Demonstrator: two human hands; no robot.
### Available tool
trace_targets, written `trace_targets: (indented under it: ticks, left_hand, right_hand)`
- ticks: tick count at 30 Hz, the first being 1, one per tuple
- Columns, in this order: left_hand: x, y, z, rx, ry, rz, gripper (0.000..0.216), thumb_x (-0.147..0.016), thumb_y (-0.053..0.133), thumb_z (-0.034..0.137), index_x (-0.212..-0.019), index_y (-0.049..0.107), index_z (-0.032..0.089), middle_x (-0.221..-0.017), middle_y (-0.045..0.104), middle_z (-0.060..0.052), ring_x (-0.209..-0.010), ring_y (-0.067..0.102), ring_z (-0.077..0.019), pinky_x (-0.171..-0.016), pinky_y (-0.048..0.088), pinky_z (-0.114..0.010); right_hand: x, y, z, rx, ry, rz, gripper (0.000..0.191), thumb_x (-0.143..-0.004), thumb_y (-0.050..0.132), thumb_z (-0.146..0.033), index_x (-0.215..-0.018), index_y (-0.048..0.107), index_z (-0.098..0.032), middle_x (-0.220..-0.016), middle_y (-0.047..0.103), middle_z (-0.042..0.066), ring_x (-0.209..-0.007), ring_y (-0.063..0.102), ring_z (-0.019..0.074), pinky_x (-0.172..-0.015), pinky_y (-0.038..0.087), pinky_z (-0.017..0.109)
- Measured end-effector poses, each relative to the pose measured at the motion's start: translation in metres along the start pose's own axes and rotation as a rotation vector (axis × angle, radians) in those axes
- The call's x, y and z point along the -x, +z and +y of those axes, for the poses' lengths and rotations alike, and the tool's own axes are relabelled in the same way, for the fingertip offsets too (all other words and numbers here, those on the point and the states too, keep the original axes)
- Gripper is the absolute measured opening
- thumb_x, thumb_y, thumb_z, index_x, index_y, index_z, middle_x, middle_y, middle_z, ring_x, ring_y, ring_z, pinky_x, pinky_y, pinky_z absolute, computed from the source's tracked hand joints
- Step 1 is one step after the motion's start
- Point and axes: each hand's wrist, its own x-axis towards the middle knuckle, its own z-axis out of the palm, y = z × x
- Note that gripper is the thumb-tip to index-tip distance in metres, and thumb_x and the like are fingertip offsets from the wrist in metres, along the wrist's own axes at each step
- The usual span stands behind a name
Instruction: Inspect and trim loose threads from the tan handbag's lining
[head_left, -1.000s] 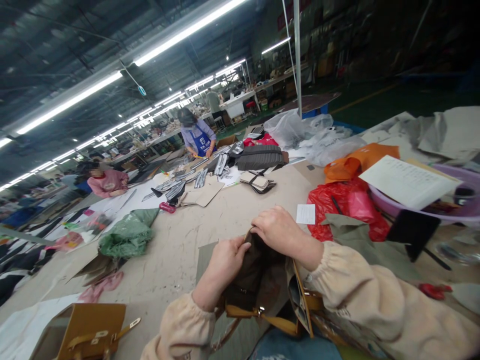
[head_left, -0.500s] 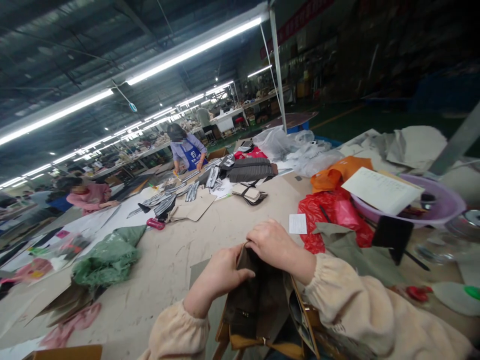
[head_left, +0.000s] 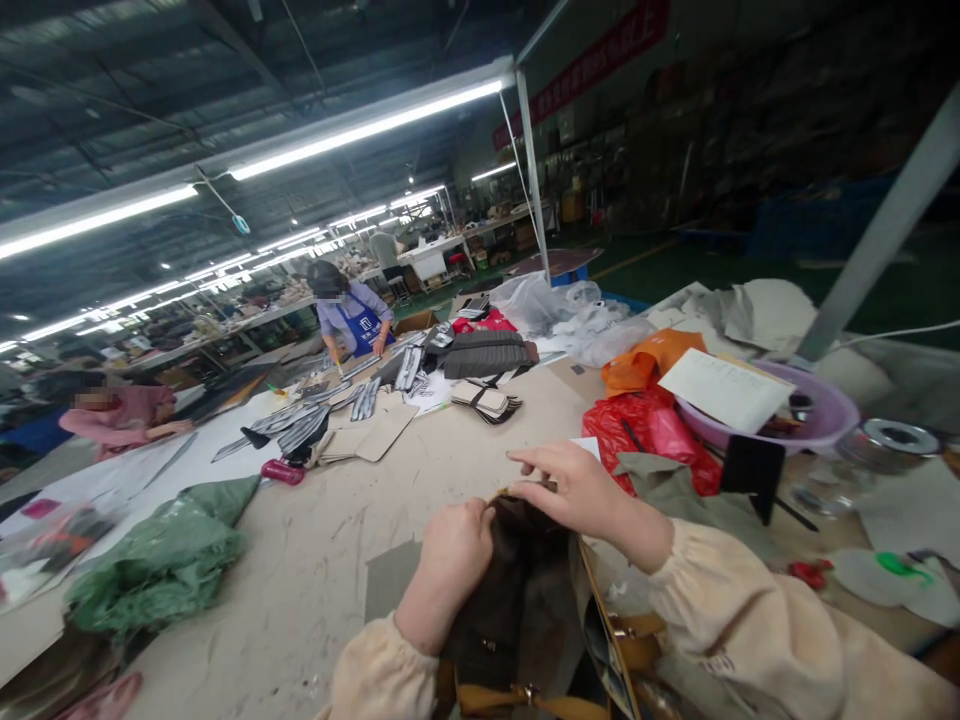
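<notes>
A tan leather bag [head_left: 611, 640] with a dark brown lining [head_left: 525, 590] stands open in front of me, near the table's front edge. My left hand [head_left: 456, 560] is closed in a fist on the lining's left side. At the top edge of the lining rests my right hand [head_left: 574, 490], its thumb and fingers pinching that edge while the forefinger points left. Both sleeves are cream-coloured.
A green plastic bag [head_left: 161, 565] lies left; red bag [head_left: 652, 435], orange bag [head_left: 645, 360] and a purple basin [head_left: 825, 420] with a paper sheet lie right. Stacked leather pieces [head_left: 487, 400] sit farther back. Two co-workers [head_left: 349, 310] work at the far left side.
The camera has tilted up and swung right. My right hand has lifted slightly and stretched its forefinger out; my left hand has closed tighter on the lining.
</notes>
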Motion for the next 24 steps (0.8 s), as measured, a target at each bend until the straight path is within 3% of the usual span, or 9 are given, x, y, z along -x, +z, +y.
trace_targets:
  ticks: [4,6,9,12,15,20,22,24]
  left_hand:
    - [0.002,0.001,-0.002,0.026,0.009,0.006,0.033,-0.09,0.033,0.034,-0.088,0.063,0.019,-0.081,0.07,-0.011,-0.077,0.066,-0.0253,-0.064,0.043,-0.031]
    - [0.003,0.002,-0.004,0.092,0.048,0.026,0.029,-0.088,0.04,0.033,-0.104,0.06,0.02,-0.087,0.07,-0.011,-0.082,0.065,-0.0247,-0.068,0.043,-0.031]
    - [0.001,0.003,-0.005,0.185,0.145,0.046,0.04,-0.083,0.051,0.035,-0.121,0.051,0.023,-0.099,0.069,-0.009,-0.091,0.064,-0.0232,-0.076,0.044,-0.03]
    - [-0.004,0.001,-0.003,0.14,0.18,0.024,0.03,-0.088,0.04,0.039,-0.098,0.063,0.021,-0.089,0.071,-0.009,-0.084,0.065,-0.0232,-0.072,0.044,-0.031]
    - [-0.009,-0.002,0.0,0.037,0.147,0.023,0.04,-0.091,0.032,0.038,-0.083,0.066,0.018,-0.081,0.07,-0.012,-0.078,0.065,-0.0242,-0.067,0.043,-0.031]
    - [-0.012,-0.004,0.004,-0.003,0.077,0.033,0.04,-0.089,0.034,0.038,-0.085,0.067,0.015,-0.083,0.07,-0.013,-0.08,0.065,-0.0238,-0.067,0.043,-0.031]
    - [-0.011,-0.004,0.003,-0.003,0.041,0.051,0.041,-0.089,0.034,0.038,-0.086,0.067,0.015,-0.085,0.07,-0.013,-0.082,0.065,-0.0242,-0.068,0.043,-0.031]
    - [-0.008,-0.005,-0.001,-0.004,0.001,0.067,0.043,-0.089,0.033,0.039,-0.085,0.068,0.014,-0.086,0.07,-0.015,-0.083,0.065,-0.0251,-0.069,0.043,-0.032]
  right_hand:
    - [0.035,-0.018,-0.004,0.047,0.12,0.061,0.054,-0.082,0.058,-0.043,-0.129,0.047,-0.02,-0.12,0.054,0.011,-0.106,0.052,0.0234,-0.093,0.042,0.037]
    - [0.059,-0.02,-0.011,0.113,0.224,-0.001,0.068,-0.079,0.059,-0.045,-0.138,0.034,-0.022,-0.134,0.042,0.011,-0.121,0.041,0.0264,-0.101,0.037,0.042]
    - [0.094,-0.017,-0.023,0.184,0.392,-0.141,0.085,-0.077,0.058,-0.048,-0.145,0.013,-0.024,-0.146,0.026,0.01,-0.13,0.029,0.0273,-0.104,0.034,0.044]
    - [0.116,-0.014,-0.033,0.209,0.51,-0.244,0.092,-0.076,0.056,-0.049,-0.146,0.002,-0.021,-0.149,0.016,0.011,-0.133,0.024,0.028,-0.106,0.032,0.045]
    - [0.124,-0.014,-0.044,0.189,0.58,-0.3,0.095,-0.075,0.056,-0.052,-0.145,0.001,-0.018,-0.149,0.016,0.013,-0.133,0.024,0.0283,-0.106,0.03,0.045]
    - [0.128,-0.005,-0.063,0.107,0.542,-0.329,0.111,-0.064,0.068,-0.044,-0.145,-0.004,-0.022,-0.149,0.016,0.01,-0.13,0.03,0.0286,-0.104,0.035,0.043]
    - [0.131,0.0,-0.064,0.103,0.511,-0.315,0.111,-0.064,0.068,-0.04,-0.144,-0.007,-0.02,-0.145,0.027,0.014,-0.125,0.038,0.03,-0.099,0.039,0.044]
    - [0.133,0.0,-0.058,0.113,0.5,-0.297,0.104,-0.07,0.063,-0.036,-0.144,-0.007,-0.017,-0.13,0.048,0.016,-0.113,0.051,0.0303,-0.091,0.044,0.045]
